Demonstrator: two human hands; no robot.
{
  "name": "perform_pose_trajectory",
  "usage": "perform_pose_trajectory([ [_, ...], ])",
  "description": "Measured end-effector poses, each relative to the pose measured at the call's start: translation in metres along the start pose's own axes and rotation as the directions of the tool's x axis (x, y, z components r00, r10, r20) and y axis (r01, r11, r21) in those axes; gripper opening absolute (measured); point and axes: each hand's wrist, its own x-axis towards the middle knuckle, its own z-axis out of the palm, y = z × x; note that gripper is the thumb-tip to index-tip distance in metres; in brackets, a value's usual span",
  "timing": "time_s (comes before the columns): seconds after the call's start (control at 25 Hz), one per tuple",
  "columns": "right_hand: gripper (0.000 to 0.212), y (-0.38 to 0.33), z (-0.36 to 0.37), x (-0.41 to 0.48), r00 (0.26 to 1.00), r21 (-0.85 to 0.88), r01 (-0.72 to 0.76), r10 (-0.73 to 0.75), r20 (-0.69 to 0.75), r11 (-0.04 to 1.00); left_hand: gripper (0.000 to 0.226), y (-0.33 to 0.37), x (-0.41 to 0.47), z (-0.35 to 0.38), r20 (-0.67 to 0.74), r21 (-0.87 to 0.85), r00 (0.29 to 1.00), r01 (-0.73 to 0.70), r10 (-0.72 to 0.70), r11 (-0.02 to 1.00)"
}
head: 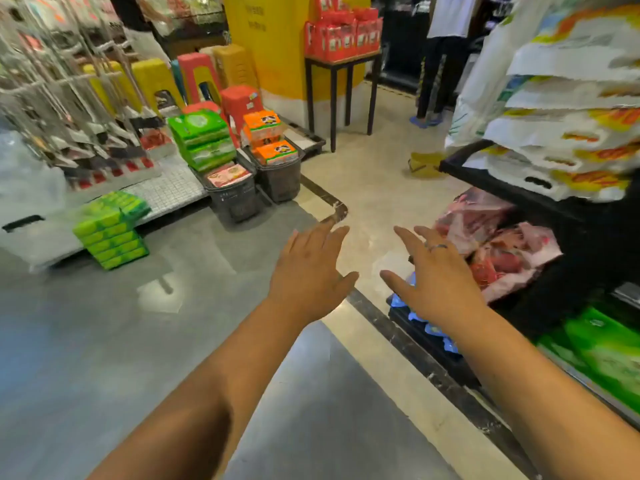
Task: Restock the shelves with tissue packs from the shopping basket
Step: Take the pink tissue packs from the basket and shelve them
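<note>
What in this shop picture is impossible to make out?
Head view only:
- Blue packs: mostly hidden under the right arm.
- White bags: print blurred.
- Hanging goods at left: blurred.
- Person at the back: cut off by the top edge.
- Baskets: lower contents hidden by walls and top packs.

You have one view only, from the wide-angle camera worn on your head. It faces forward and down the aisle, so your left hand [311, 268] and right hand [433, 275] sit close, just below centre. The floor [138, 341] fills the lower frame. The shopping baskets [239, 202] lie farther off at upper left, and the shelves [485, 183] crowd the right edge, near you.
</note>
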Motion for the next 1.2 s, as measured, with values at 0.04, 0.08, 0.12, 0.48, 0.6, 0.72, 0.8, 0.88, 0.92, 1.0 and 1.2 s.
perform_pose_trajectory([
  [0.04,0.074,-0.016,0.014,0.014,1.0,0.008,0.026,-0.026,0.007,1.0,0.069,-0.021,-0.001,0.0,0.0,0.0,1.0,0.029,-0.029,1.0],
  [0.08,0.074,-0.031,0.024,0.027,0.999,0.024,0.042,-0.042,0.015,0.999,0.069,-0.04,0.0,0.002,-0.016,-0.011,0.998,0.058,-0.058,0.998],
  [0.12,0.074,-0.048,0.035,0.042,0.997,0.028,0.065,-0.066,0.03,0.997,0.069,-0.062,0.0,0.004,-0.012,-0.004,0.995,0.094,-0.094,0.996],
  [0.48,0.076,-0.134,0.129,0.202,0.954,0.089,0.211,-0.225,0.2,0.973,0.072,-0.223,0.053,0.025,-0.033,0.002,0.946,0.321,-0.321,0.947],
  [0.6,0.077,-0.156,0.163,0.281,0.936,0.117,0.236,-0.259,0.241,0.965,0.072,-0.275,0.098,0.04,-0.032,0.001,0.925,0.38,-0.38,0.925],
  [0.72,0.078,-0.174,0.189,0.368,0.905,0.128,0.279,-0.305,0.297,0.952,0.073,-0.327,0.154,0.05,0.018,0.002,0.886,0.463,-0.463,0.886],
  [0.8,0.078,-0.183,0.202,0.419,0.881,0.121,0.314,-0.337,0.333,0.942,0.073,-0.359,0.189,0.055,0.014,-0.003,0.858,0.513,-0.513,0.858],
  [0.88,0.078,-0.194,0.214,0.465,0.858,0.103,0.357,-0.369,0.358,0.929,0.073,-0.389,0.22,0.057,0.004,0.0,0.841,0.541,-0.541,0.841],
  [0.92,0.077,-0.2,0.22,0.489,0.854,0.103,0.36,-0.372,0.363,0.927,0.072,-0.405,0.237,0.058,0.006,-0.002,0.834,0.552,-0.552,0.834],
  [1.0,0.076,-0.213,0.234,0.54,0.847,0.114,0.358,-0.373,0.379,0.927,0.071,-0.442,0.273,0.06,0.013,-0.007,0.816,0.578,-0.578,0.816],
  [1.2,0.076,-0.252,0.289,0.678,0.839,0.131,0.361,-0.383,0.388,0.923,0.07,-0.559,0.368,0.077,0.012,-0.027,0.806,0.592,-0.592,0.805],
])
